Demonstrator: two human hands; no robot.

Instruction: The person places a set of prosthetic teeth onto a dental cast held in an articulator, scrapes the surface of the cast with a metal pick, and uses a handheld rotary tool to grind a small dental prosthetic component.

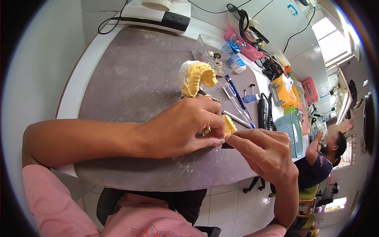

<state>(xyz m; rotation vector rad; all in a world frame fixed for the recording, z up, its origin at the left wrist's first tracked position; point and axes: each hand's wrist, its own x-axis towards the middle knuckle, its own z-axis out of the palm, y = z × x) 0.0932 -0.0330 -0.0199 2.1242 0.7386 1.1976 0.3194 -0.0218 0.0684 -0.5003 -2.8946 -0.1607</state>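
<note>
A yellow plaster dental cast (192,80) with white plaster behind it stands tipped up at the middle of the bench, joined to a metal hinge frame (205,94) that is partly covered. Just below it, nearer to me, a second yellow cast piece (229,125) shows between my hands. My left hand (189,126) is closed around that lower cast, thumb and fingers bent. My right hand (266,152) is closed in a pinch beside the left thumb. Their fingertips meet at a small pale bit (222,140), too small to name.
Right of the casts lie a toothbrush (235,102), a blue pen (236,87) and a black handpiece (262,113). Behind stand a clear plastic box (211,45), a pink tray (248,49) and a white machine (158,15). A teal basket (290,132) is farther right; another person (316,166) sits beyond.
</note>
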